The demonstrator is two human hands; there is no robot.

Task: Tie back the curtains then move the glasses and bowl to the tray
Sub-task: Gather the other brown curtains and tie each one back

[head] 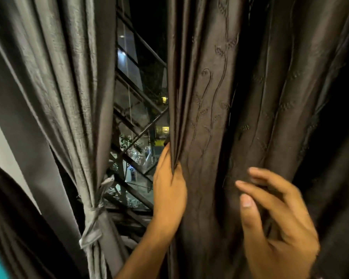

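Curtains fill most of the head view: the left curtain [65, 93], of grey sheened cloth, hangs at the left and is gathered low down by a tie-back [93, 216] of the same cloth, knotted round it, with the loose ends of the knot hanging below; the right curtain [220, 117], darker and stitched with a trailing leaf-and-vine pattern, hangs loose in deep vertical folds from the top of the view to the bottom. Between the two panels a narrow gap shows the window [137, 109], crossed by a dark diagonal metal grille [133, 125], with night outside and a few lit windows and foliage beyond. Left hand [168, 190] reaches up through the gap from the lower middle of the view and grips the inner edge of the right curtain, its fingers curled behind the hem and the cloth bunched against the palm. Right hand [276, 220] is at the lower right in front of the same curtain, fingers spread and loosely bent, thumb raised; whether the fingertips touch the cloth cannot be told, and motion blur softens their outline. A pale wall [6, 150] shows at the far left behind the tied curtain.
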